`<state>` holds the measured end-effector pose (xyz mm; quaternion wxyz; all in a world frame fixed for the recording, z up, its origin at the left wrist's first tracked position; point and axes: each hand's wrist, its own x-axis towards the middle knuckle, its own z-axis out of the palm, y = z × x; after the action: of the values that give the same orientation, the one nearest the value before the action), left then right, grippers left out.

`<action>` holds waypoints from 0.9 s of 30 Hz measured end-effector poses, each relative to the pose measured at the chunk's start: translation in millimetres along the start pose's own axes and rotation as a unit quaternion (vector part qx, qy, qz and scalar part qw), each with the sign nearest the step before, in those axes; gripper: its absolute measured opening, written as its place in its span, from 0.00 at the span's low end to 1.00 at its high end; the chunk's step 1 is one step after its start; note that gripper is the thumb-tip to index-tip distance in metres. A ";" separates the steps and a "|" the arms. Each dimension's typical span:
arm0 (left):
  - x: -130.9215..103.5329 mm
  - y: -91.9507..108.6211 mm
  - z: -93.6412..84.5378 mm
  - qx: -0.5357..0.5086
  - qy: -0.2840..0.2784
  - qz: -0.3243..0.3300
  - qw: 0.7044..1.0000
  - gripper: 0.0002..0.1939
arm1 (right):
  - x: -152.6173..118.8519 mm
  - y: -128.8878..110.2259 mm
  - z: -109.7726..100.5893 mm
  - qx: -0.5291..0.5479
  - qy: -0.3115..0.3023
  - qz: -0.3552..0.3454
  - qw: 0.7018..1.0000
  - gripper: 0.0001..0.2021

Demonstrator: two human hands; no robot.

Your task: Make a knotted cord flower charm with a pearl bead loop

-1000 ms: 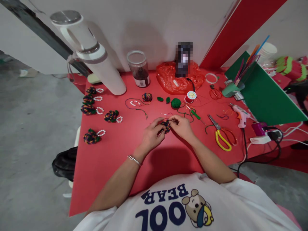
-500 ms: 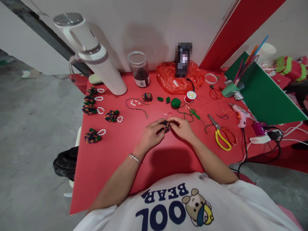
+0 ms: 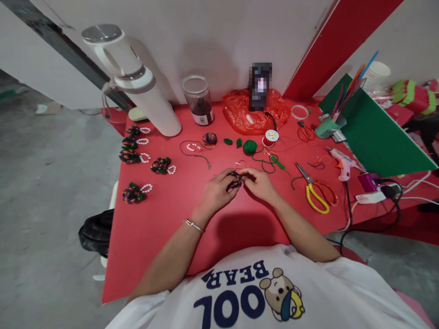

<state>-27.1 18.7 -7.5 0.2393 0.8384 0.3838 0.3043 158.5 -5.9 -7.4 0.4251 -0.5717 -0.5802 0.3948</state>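
Fingers of my left hand are closed round a dark multicoloured crocheted piece low over the table. At its right edge my right hand pinches with thumb and forefinger; the exact fingertip contact is too small to make out. Just beyond the hands lies a thin needle beside a fine red thread. Further back are a ball of green yarn, two green crocheted leaves, a green-handled crochet hook and a spool of red thread.
Several finished yarn pieces with bead loops line the left side. Yellow-and-red-handled scissors, a pink glue gun and cables stand right. A white flask, a jar and a red plastic bag stand behind.
More of the crocheted piece shows between my hands, which stay almost in place. The view has shifted slightly.
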 end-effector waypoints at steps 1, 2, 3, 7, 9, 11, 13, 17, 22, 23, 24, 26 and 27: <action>0.5 0.5 1.2 -0.016 0.007 -0.008 1.000 0.06 | -0.3 -1.3 -0.1 0.009 0.000 0.006 1.000 0.13; 0.9 0.8 2.2 -0.041 0.017 -0.019 0.999 0.06 | -0.8 -3.2 -0.2 0.024 -0.001 0.015 1.000 0.12; 1.2 1.0 3.1 -0.077 0.029 -0.035 0.996 0.05 | -1.3 -5.7 -0.6 0.046 -0.006 0.028 0.999 0.12; -0.2 0.5 0.8 -0.338 0.072 -0.168 0.923 0.07 | -3.6 -20.7 -5.1 0.157 -0.022 0.087 0.983 0.11; -2.2 0.4 -5.0 -0.497 0.080 -0.251 0.827 0.10 | -4.5 -29.0 -9.1 0.190 -0.009 0.095 0.977 0.11; -4.4 1.6 -12.9 -0.608 0.080 -0.299 0.731 0.14 | -5.2 -35.6 -13.3 0.196 0.006 0.092 0.976 0.11; -6.2 4.6 -21.1 -0.674 0.076 -0.321 0.661 0.16 | -6.3 -39.5 -16.5 0.179 0.015 0.081 0.980 0.11; -9.3 12.8 -31.4 -0.744 0.063 -0.335 0.575 0.18 | -10.8 -42.4 -18.1 0.113 0.023 0.047 0.992 0.10; -12.8 14.6 -32.9 -0.766 0.082 -0.354 0.531 0.13 | -14.1 -46.3 -10.8 0.018 0.001 -0.009 1.000 0.16; -13.3 14.0 -32.8 -0.766 0.083 -0.358 0.528 0.13 | -13.4 -46.5 -8.1 0.006 -0.014 -0.023 1.000 0.19; -13.6 13.4 -32.8 -0.765 0.083 -0.362 0.527 0.13 | -12.5 -46.2 -5.0 0.001 -0.031 -0.035 0.999 0.23; -14.1 12.5 -33.5 -0.762 0.083 -0.366 0.527 0.11 | -10.2 -43.9 1.3 0.000 -0.073 -0.045 0.996 0.27; -14.2 12.2 -34.3 -0.762 0.086 -0.367 0.526 0.10 | -9.4 -42.2 3.9 -0.002 -0.091 -0.044 0.995 0.26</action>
<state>-52.2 6.0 19.6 0.8438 0.0919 0.2986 0.4364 140.9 -16.7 30.9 0.3859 -0.5086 -0.6418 0.4248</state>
